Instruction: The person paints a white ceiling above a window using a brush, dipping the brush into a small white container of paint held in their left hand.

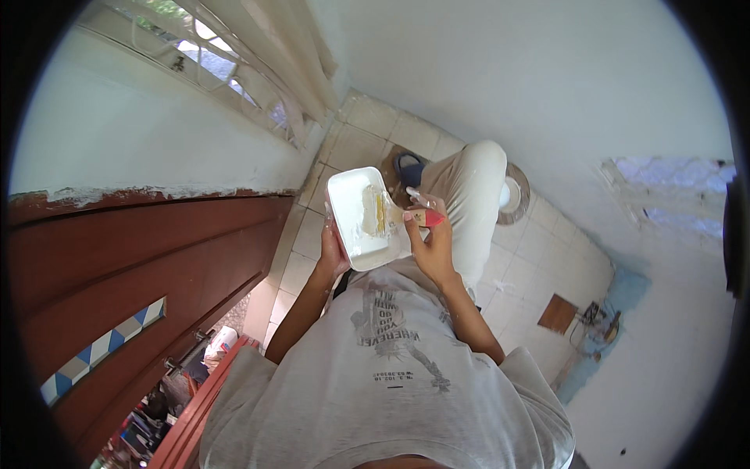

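Note:
My left hand (332, 252) grips a white rectangular paint tray (350, 205) from its left side, holding it up in front of my chest. White paint smears the tray's inside. My right hand (428, 234) holds a paintbrush (398, 213) with a red handle, and its bristles rest inside the tray near its right edge. Below the tray I see my light trouser leg (475, 195) and a dark sandal (408, 166) on the tiled floor.
A dark red wooden door (133, 266) with a patterned glass strip stands open at the left, under a white wall and a window grille (234, 70). White walls rise at right. A round object (516, 193) and a brown patch (558, 313) lie on the pale floor tiles.

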